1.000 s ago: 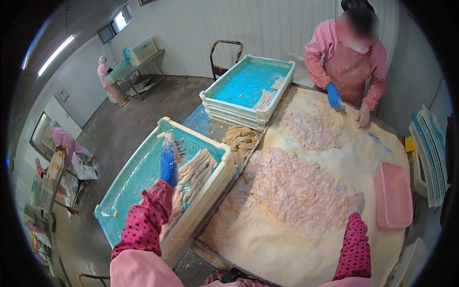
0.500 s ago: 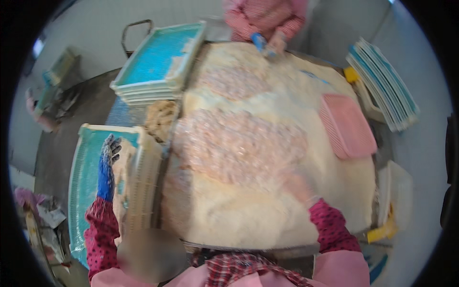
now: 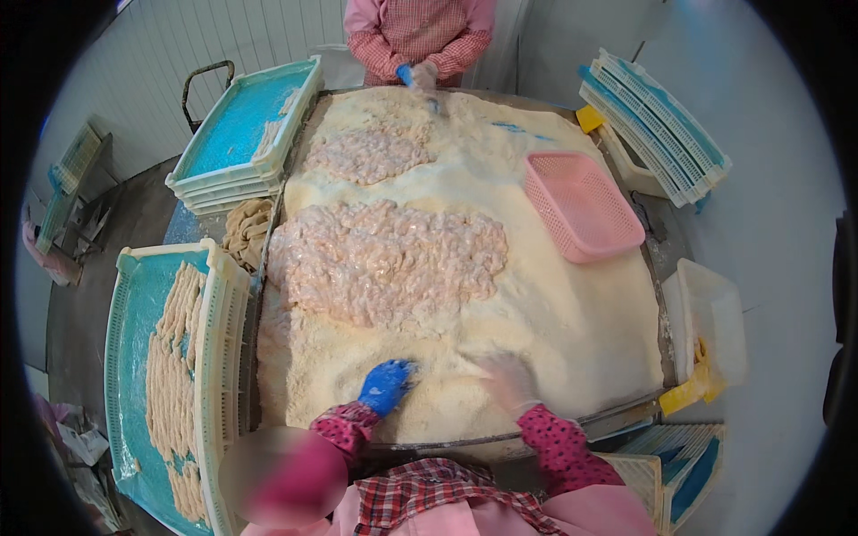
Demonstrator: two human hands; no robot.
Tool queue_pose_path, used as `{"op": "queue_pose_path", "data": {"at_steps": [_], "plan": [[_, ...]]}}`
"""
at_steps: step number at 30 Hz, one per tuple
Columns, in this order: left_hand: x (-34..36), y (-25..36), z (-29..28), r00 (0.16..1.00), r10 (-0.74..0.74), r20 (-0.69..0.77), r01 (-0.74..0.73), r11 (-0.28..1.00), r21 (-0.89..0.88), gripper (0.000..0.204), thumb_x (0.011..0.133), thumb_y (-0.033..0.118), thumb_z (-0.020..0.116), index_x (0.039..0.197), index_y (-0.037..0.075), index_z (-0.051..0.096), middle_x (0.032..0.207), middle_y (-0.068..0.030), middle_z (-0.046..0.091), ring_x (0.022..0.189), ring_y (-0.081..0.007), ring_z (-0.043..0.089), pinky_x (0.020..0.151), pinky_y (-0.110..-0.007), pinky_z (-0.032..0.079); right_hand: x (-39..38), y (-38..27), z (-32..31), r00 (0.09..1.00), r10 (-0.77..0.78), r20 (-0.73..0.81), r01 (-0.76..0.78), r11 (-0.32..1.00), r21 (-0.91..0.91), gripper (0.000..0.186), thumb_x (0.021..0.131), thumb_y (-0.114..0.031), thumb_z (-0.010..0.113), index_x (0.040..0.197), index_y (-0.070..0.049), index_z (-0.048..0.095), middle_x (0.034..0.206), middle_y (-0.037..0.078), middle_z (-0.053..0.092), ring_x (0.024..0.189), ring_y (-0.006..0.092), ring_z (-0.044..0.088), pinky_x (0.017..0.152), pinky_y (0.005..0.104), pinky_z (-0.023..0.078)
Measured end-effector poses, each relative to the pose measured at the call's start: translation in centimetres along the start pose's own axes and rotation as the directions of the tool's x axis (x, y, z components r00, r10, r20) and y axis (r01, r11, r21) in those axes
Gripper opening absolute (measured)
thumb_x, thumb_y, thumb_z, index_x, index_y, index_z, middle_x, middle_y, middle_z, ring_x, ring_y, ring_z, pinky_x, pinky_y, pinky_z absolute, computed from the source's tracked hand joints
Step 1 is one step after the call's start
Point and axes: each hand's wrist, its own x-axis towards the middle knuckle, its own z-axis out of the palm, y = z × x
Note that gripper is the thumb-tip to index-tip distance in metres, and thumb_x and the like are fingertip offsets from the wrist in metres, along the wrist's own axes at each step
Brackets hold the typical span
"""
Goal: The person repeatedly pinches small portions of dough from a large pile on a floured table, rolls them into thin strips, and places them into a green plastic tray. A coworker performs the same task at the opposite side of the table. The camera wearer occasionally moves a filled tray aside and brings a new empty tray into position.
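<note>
My left hand (image 3: 386, 386), in a blue glove dusted with crumbs, lies low on the pale breading crumbs (image 3: 572, 357) near the table's front edge. Its fingers stretch to the right, with the tips partly sunk in. To its right is my right hand (image 3: 508, 382), in a thin whitish glove and slightly blurred, palm down on the same crumbs with fingers extended. A gap of crumbs separates the two hands, and no held piece shows in either. Beyond them spreads a large wet heap of pale pink raw meat pieces (image 3: 384, 263).
At left, a tray (image 3: 219, 313) holds rows of coated strips (image 3: 170, 384); stacked trays (image 3: 223, 183) and a crumpled cloth (image 3: 246, 232) lie behind. A pink basket (image 3: 585, 210) rests at right. Across the table, a co-worker (image 3: 420, 45) stands beside a smaller meat heap (image 3: 371, 154).
My left hand has come from over the left tray to the crumbs in front of me. My right hand has drawn back from the meat heap's edge. The view has shifted.
</note>
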Motion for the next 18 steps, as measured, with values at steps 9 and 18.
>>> {"op": "queue_pose_path", "data": {"at_steps": [9, 18], "plan": [[4.2, 4.8, 3.7, 0.975, -0.114, -0.191, -0.006, 0.844, -0.537, 0.039, 0.083, 0.02, 0.061, 0.121, 0.012, 0.053, 0.112, -0.0089, 0.058, 0.097, -0.0268, 0.056, 0.08, -0.036, 0.047, 1.3, -2.3, -2.6, 0.958, 0.017, -0.285, 0.003, 0.998, 0.071, 0.043, 0.078, -0.023, 0.059, 0.119, -0.01, 0.055, 0.123, 0.012, 0.053, 0.117, 0.0289, 0.046, 0.099, 0.04, 0.033], [-0.5, 11.8, -2.2, 0.914, -0.305, 0.268, 0.116, -0.436, -0.892, 0.048, 0.094, 0.042, 0.04, 0.13, 0.01, 0.043, 0.126, -0.0043, 0.051, 0.11, -0.0167, 0.052, 0.084, -0.031, 0.046, 3.6, -10.6, 0.2, 0.907, -0.07, -0.415, 0.252, 0.881, 0.401, 0.042, 0.088, -0.022, 0.038, 0.124, -0.006, 0.053, 0.132, 0.017, 0.045, 0.128, 0.0321, 0.035, 0.109, 0.0458, 0.016]]}}
